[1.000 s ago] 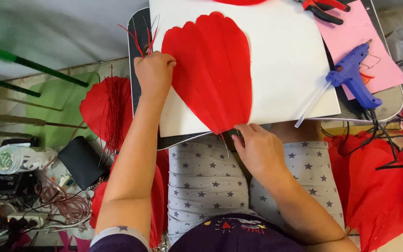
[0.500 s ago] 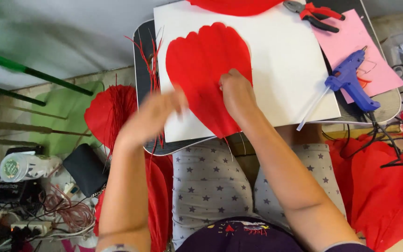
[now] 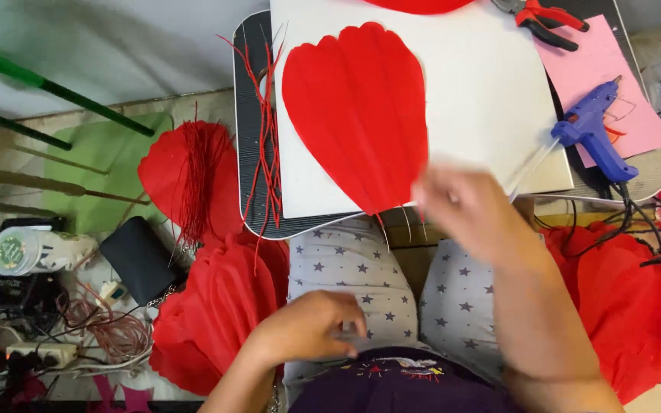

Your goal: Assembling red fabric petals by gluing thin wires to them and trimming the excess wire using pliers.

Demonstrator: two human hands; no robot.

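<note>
A large red paper petal shape (image 3: 357, 115), made of several joined strips with thin wires at its lower tip, lies on a white board (image 3: 483, 99) on a lap tray. My right hand (image 3: 472, 210) is blurred, just right of the petal's tip at the board's near edge, fingers loosely apart and holding nothing I can see. My left hand (image 3: 311, 329) rests low over my lap by the star-patterned fabric (image 3: 350, 264), fingers curled, with nothing visible in it.
A bundle of red wires (image 3: 263, 145) lies on the tray's left edge. A blue glue gun (image 3: 594, 130) and pink paper (image 3: 606, 84) sit right, red-handled pliers (image 3: 541, 17) at top. Red paper pieces (image 3: 216, 306) lie on the floor to my left and more of the same (image 3: 629, 298) to my right.
Both hands have come off the petal. My left hand dropped from the board's left edge to my lap; my right hand slid right, off the petal's lower part.
</note>
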